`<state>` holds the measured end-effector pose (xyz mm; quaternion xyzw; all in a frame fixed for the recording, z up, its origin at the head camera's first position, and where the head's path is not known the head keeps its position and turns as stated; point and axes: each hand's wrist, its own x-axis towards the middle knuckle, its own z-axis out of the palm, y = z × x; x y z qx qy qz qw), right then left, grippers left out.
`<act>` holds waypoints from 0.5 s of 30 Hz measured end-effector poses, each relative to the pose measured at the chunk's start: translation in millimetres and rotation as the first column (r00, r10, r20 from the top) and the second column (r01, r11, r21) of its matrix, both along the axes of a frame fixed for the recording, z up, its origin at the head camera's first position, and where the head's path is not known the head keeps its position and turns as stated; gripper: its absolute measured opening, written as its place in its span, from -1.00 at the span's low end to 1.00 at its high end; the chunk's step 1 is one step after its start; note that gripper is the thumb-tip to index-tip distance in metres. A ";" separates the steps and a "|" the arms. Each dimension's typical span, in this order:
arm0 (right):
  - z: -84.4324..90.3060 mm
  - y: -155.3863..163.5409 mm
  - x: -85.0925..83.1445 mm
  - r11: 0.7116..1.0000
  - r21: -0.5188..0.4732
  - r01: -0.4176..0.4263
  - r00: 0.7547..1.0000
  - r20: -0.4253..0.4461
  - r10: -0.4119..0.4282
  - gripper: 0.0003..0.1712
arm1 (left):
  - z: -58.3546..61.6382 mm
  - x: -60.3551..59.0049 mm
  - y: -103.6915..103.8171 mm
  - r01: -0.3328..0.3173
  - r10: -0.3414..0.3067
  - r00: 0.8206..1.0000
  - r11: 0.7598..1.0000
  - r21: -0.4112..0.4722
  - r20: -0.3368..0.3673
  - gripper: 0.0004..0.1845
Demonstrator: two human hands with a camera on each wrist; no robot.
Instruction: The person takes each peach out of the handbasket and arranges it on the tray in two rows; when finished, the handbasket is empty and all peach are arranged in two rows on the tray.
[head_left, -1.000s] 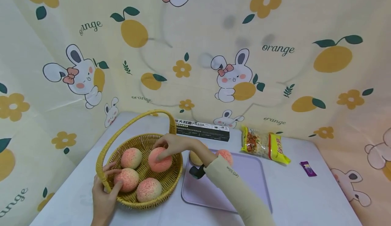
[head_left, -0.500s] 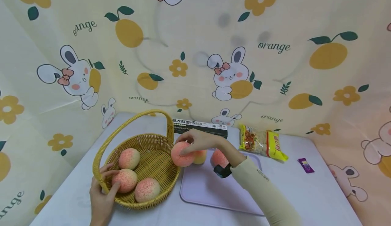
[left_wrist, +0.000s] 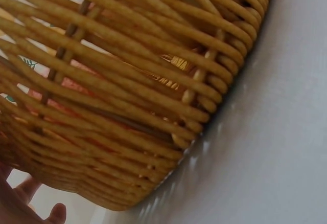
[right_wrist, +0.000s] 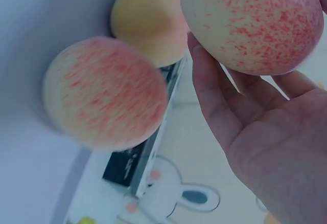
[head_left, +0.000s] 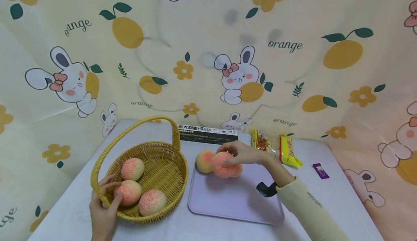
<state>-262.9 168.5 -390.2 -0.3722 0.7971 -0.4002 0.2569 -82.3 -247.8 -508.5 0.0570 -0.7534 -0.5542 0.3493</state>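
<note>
In the head view my right hand (head_left: 244, 153) holds a pink-speckled peach (head_left: 223, 164) above the lilac tray (head_left: 234, 206). The right wrist view shows its fingers around the held peach (right_wrist: 255, 27). A yellowish peach (head_left: 204, 161) rests at the tray's far left; another pink peach (right_wrist: 107, 93) lies beside it, mostly hidden by the held one from the head. At left, my left hand (head_left: 105, 204) grips the rim of a wicker basket (head_left: 164, 172) by the handle's foot, fingers reaching inside against a peach (head_left: 128, 193). Two more peaches sit there, one behind (head_left: 133, 168) and one nearer (head_left: 152, 202).
A black pasta box (head_left: 208, 135) lies behind the basket and tray. To its right is a yellow food packet (head_left: 275, 147), and farther right a small purple sachet (head_left: 320, 170). The basket's tall handle (head_left: 130, 134) arches over its opening. A patterned cloth (head_left: 195, 53) hangs behind the table.
My right hand has lifted the peach out of the basket and carried it right, over the tray. My left hand keeps its grip on the basket. The head view has shifted slightly.
</note>
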 end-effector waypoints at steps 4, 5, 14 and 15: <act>-2.5 15.3 4.8 0.999 -0.019 0.034 0.998 0.049 -0.033 -0.51 | 1.1 0.9 1.2 -0.002 0.002 1.000 1.000 0.030 0.012 -0.69; -3.1 18.9 6.2 0.999 -0.026 0.045 0.997 0.060 -0.044 -0.50 | 1.5 1.2 1.6 -0.003 0.002 1.000 0.999 0.034 0.017 -0.70; -17.6 45.4 16.0 0.990 -0.054 0.130 0.987 0.099 -0.124 -0.49 | 1.6 1.3 1.0 -0.001 0.000 1.000 0.999 0.051 0.017 -0.70; -19.2 47.5 17.2 0.989 -0.054 0.140 0.986 0.102 -0.134 -0.49 | 1.8 1.3 1.0 -0.001 0.000 1.000 0.999 0.053 0.017 -0.70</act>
